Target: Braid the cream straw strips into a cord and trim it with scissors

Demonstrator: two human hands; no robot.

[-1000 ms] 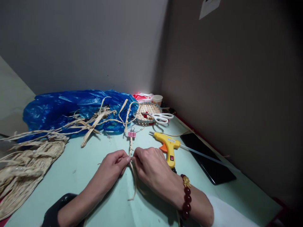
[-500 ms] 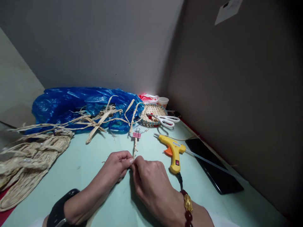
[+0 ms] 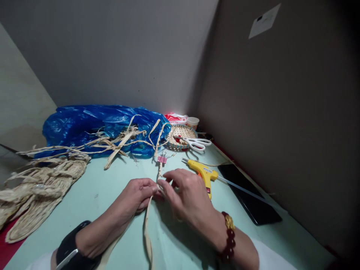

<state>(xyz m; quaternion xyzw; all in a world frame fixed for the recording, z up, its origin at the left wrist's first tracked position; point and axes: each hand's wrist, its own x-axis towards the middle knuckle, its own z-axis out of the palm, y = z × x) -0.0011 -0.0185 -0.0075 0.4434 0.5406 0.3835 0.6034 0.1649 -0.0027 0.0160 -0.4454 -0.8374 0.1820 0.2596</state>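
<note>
My left hand (image 3: 140, 195) and my right hand (image 3: 184, 193) meet at the middle of the pale green table (image 3: 92, 204). Both pinch thin tan straw strands (image 3: 147, 225) where a narrow braid (image 3: 159, 173) ends. The braid runs away from me to a pink binder clip (image 3: 162, 159) that clamps its far end. A loose strand trails from my left fingers toward me. My right fingers are partly spread above the braid, thumb and forefinger on a strand. A black watch sits on my left wrist, a dark red bead bracelet on my right.
A yellow glue gun (image 3: 203, 174) lies just right of my right hand, a black phone (image 3: 249, 193) beyond it. White scissors (image 3: 195, 143) rest on a small woven tray (image 3: 180, 135). A blue plastic bag (image 3: 98, 125) with loose straw, a cup (image 3: 192, 122) and woven straw pieces (image 3: 39, 187) lie behind and left.
My right hand has lifted and its fingers have spread, shifting slightly right. A long strand now hangs from my left fingers toward me. The camera tilted a little.
</note>
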